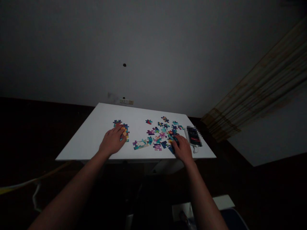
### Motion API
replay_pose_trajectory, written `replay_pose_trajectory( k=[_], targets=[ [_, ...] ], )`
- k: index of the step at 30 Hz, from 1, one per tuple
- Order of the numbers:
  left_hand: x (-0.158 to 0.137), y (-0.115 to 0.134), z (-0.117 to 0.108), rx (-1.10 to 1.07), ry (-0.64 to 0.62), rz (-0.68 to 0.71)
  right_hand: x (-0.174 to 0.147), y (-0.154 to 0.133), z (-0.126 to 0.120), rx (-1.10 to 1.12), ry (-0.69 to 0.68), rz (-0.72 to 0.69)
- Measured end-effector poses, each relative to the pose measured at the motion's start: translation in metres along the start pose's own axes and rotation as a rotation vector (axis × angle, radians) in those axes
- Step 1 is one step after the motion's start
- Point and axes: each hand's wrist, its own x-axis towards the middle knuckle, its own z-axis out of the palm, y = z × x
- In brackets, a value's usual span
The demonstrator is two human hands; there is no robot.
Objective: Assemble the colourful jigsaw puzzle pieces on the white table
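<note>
We see the left hand [112,141] lying palm down on the white surface [91,134], fingers spread flat and gripping nothing. Its fingertips rest on the near edge of the joined puzzle block [122,128], a small cluster of connected pieces in blue, orange and yellow that sits on the left half of the surface, well apart from the rest.

The right hand [183,148] rests near the front right edge of the surface, fingers curled down over the dark blue pieces [170,147] at the near side of the scatter. We cannot tell whether it pinches a piece or only touches them, since the fingers hide the contact.

Between the two hands lie the loose puzzle pieces [161,131], spread across the middle and right of the surface in teal, magenta, purple and blue. A longer joined strip [140,144] in teal and white lies at the left end of that scatter, closer to the front edge.

Just beside the right hand, on its outer side, lies a dark phone [193,136] on something white, its face blurred out so nothing on it can be read. We can read no writing or brand anywhere; the picture is dim and the printing on the pieces is too small.

Behind the surface, a pale wall plate [126,101] sits low on the wall, and a striped curtain [259,92] hangs at the right.
</note>
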Motion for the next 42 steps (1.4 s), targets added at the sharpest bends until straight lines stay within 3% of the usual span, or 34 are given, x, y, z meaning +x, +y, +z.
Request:
replay_pose_trajectory(
  k=[4, 7, 11, 21, 42],
  targets=[
    [0.001, 0.0, 0.002, 0.002, 0.007, -0.01, -0.042, 0.005, 0.007, -0.114, 0.014, 0.102],
    [0.001, 0.0, 0.002, 0.021, 0.003, -0.01, -0.055, -0.003, 0.008, -0.176, -0.065, 0.16],
    [0.002, 0.0, 0.001, 0.01, -0.005, 0.003, -0.054, -0.014, 0.006, -0.194, -0.154, 0.198],
    [0.004, -0.002, 0.0, -0.007, 0.028, 0.042, -0.052, -0.018, 0.003, -0.164, -0.148, 0.224],
    [0.008, -0.006, 0.008, 0.08, -0.122, -0.028, -0.049, -0.024, -0.002, -0.145, -0.219, 0.243]
  ],
)
